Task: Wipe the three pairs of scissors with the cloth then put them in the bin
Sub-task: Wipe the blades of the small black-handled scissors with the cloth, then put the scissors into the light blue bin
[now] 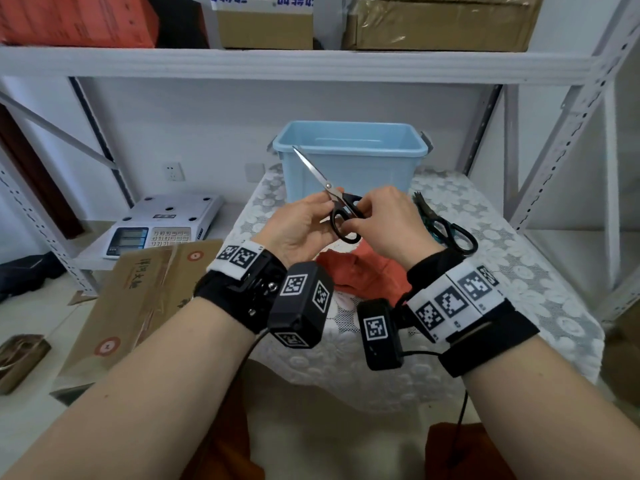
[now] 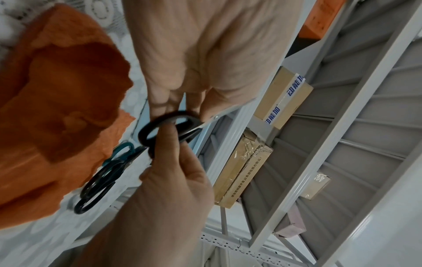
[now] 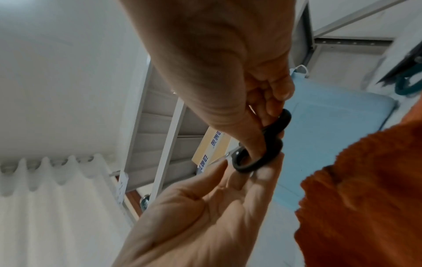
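Scissors in hand: black-handled scissors (image 1: 341, 211) held above the table, blades closed and pointing up-left across the front of the bin.
Left hand: left hand (image 1: 298, 226) pinches the scissors near the pivot, thumb on top and fingers underneath.
Right hand: right hand (image 1: 388, 225) grips the handle loops, with the thumb pushed through one loop.
Cloth: orange cloth (image 1: 360, 271) lies crumpled on the lace-covered table (image 1: 519, 271), below both hands; neither hand touches it.
Bin: light blue bin (image 1: 349, 161) stands at the back of the table; what shows of its inside holds no scissors.
Progress: judged early, with nothing binned and this pair being readied for wiping.
Left to do: wipe and bin all three pairs.
Scissors count: three, one held, two lying overlapped at the table's right, black pair (image 1: 453, 233) and teal-handled pair (image 2: 122, 150).
Cloth count: one.
Bin count: one.
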